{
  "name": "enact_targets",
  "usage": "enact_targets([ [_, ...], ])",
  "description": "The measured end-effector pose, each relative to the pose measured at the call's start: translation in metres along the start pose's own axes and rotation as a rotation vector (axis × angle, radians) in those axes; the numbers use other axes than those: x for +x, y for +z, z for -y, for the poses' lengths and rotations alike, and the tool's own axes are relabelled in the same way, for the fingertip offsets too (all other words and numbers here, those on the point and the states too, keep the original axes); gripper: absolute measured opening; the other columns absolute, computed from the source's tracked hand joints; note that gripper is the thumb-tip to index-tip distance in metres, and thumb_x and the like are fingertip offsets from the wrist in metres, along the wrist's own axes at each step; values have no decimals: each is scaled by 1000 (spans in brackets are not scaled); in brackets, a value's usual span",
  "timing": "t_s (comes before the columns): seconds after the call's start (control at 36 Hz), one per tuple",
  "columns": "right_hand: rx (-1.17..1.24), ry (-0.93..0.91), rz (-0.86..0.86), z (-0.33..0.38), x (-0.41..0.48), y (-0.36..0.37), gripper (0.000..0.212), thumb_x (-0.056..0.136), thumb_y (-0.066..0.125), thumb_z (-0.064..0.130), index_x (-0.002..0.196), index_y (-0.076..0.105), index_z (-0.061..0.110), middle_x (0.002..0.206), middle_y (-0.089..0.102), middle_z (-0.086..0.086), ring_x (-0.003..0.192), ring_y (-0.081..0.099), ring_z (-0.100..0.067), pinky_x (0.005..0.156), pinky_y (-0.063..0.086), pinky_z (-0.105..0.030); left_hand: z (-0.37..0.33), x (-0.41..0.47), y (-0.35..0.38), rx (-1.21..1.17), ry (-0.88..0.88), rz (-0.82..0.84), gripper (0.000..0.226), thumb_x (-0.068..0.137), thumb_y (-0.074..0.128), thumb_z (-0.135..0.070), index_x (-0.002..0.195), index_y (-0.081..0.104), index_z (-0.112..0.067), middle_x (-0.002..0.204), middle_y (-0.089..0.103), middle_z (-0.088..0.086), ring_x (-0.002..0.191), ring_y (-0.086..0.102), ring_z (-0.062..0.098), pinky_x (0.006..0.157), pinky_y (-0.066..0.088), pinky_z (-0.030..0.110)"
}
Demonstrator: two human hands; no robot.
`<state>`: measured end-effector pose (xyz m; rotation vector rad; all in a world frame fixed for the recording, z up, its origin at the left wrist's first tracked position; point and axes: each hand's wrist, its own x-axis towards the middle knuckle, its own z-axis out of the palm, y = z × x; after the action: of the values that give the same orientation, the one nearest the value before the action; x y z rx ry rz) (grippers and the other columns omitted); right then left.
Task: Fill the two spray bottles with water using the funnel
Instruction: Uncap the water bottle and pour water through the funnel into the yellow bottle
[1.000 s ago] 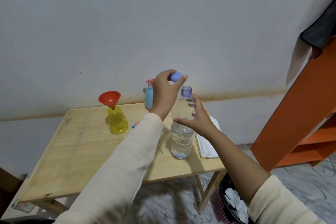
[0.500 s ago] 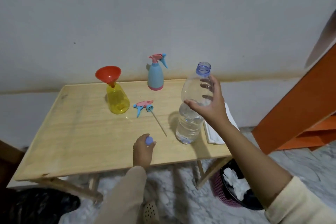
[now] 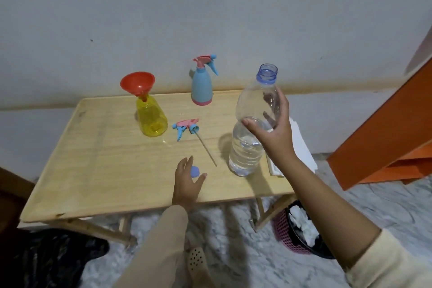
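A yellow spray bottle [image 3: 152, 119] stands on the wooden table [image 3: 98, 166] with the red funnel [image 3: 137, 83] in its neck. Its pink-and-blue spray head [image 3: 187, 126] lies loose beside it, tube pointing toward me. A blue spray bottle [image 3: 202, 87] with its head on stands at the back. My right hand [image 3: 272, 134] grips the uncapped clear water bottle [image 3: 247, 147], roughly half full, its base on the table. My left hand [image 3: 187, 182] rests on the table, fingers spread around the blue cap [image 3: 195, 171] lying there.
Folded white paper [image 3: 301, 147] lies at the table's right edge. A pink waste basket [image 3: 286, 234] stands on the floor under that corner. An orange shelf unit [image 3: 383, 138] rises at the right, a black bag [image 3: 53, 257] lies at lower left. The wall is right behind the table.
My left hand carried the blue cap down from the bottle's mouth to the table front and spread its fingers off it. The right hand kept hold of the water bottle.
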<state>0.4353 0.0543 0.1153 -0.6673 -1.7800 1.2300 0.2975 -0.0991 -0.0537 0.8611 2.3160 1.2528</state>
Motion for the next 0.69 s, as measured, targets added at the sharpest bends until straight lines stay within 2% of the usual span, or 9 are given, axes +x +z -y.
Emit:
enact_targets([
  [0.08,14,45,41,-4,-4,-1,95,66,74,44,144,21,36,144,36,8,134,37,-4,111,36,-39,-37,2,-10,-206,103,-93,57,89,66,-28,140,40,-33,147,33,-12,138,36,15,113,35,42],
  [0.17,14,72,92,-7,-10,-5,96,67,76,44,142,17,45,148,33,7,135,36,-5,110,36,-35,-103,7,-26,-265,283,-150,58,87,68,-35,139,42,-31,146,40,-4,137,37,12,113,34,35],
  [0.25,-21,113,156,-20,-18,-15,99,69,83,29,138,16,50,147,36,10,133,36,0,107,35,-25,-164,3,-40,-381,456,-72,66,79,66,-53,136,33,-45,146,42,-3,135,39,9,111,35,26],
  [0.31,-47,142,203,-29,-22,-18,99,67,84,22,137,19,49,142,38,21,128,36,10,102,34,-14,-189,1,-42,-363,527,-14,70,76,66,-56,135,28,-51,148,40,-6,137,37,9,112,33,27],
  [0.36,-63,155,225,-37,-24,-17,97,66,85,15,135,22,43,130,37,34,116,35,27,90,32,0,-204,3,-40,-313,536,45,78,75,70,-52,138,23,-55,150,35,-10,139,32,5,113,30,30],
  [0.44,-112,160,247,-44,-24,-13,93,64,85,6,122,24,44,119,30,38,103,31,37,81,28,8,-212,5,-30,-265,496,106,91,74,77,-44,140,15,-57,151,28,-17,137,28,-2,112,29,28],
  [0.5,-137,185,244,-54,-26,-12,95,63,86,8,118,21,50,119,26,40,103,30,37,81,28,9,-213,8,-23,-266,485,116,94,73,78,-44,139,12,-59,144,26,-23,133,29,-4,110,30,28],
  [0.61,-124,249,219,-72,-28,-8,101,62,88,17,124,16,50,118,32,38,101,39,30,77,34,5,-215,17,-17,-287,495,99,91,76,76,-43,140,13,-61,138,28,-28,127,34,-4,103,34,27],
  [0.69,-129,262,180,-80,-24,-1,99,56,92,21,127,27,43,127,45,23,111,45,19,85,40,-3,-209,25,-20,-275,515,94,87,78,75,-40,138,15,-61,137,34,-23,129,39,1,105,40,36],
])
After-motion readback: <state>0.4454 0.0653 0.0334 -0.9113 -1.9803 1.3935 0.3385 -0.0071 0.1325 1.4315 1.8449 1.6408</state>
